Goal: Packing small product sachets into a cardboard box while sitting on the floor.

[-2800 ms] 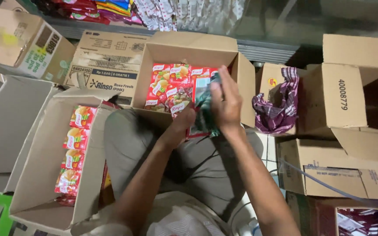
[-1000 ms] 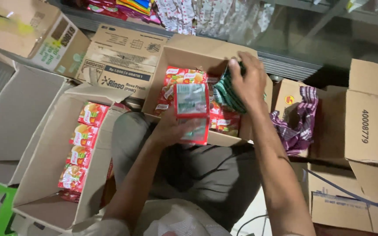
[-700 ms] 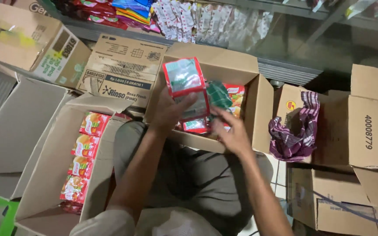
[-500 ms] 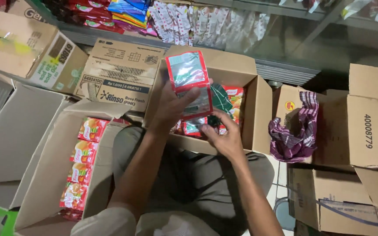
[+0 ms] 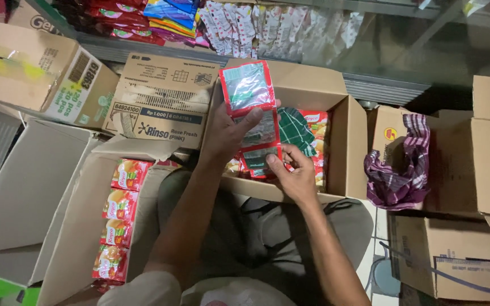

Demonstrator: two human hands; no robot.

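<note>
**Inspector:** Fingers (image 5: pixel 254 118) of the left hand (image 5: pixel 228 133) are clamped on a hanging strip of red-edged sachets (image 5: pixel 253 116), thumb in front, and lift it upright above the open box (image 5: pixel 341 141) in the middle of the scene. The right hand (image 5: pixel 293 178) pinches the strip's lowest sachet between thumb and forefinger.

**Clerk:** Where does the strip sit, exactly?

**Inspector:** Half out of that box, its top raised toward the far shelf, its bottom just over the near wall. More red sachets and a green checked packet (image 5: pixel 296 129) lie inside, to the right of it.

**Clerk:** And the step in hand?

**Inspector:** I judge it to be drawing out and straightening one strip. Whether its tail is free of the pile I cannot tell; the right hand covers that spot. The next move calls for a steady two-handed hold so the links do not tear. A long box on the left (image 5: pixel 69 243) holds a row of sachets (image 5: pixel 117 218).
</note>
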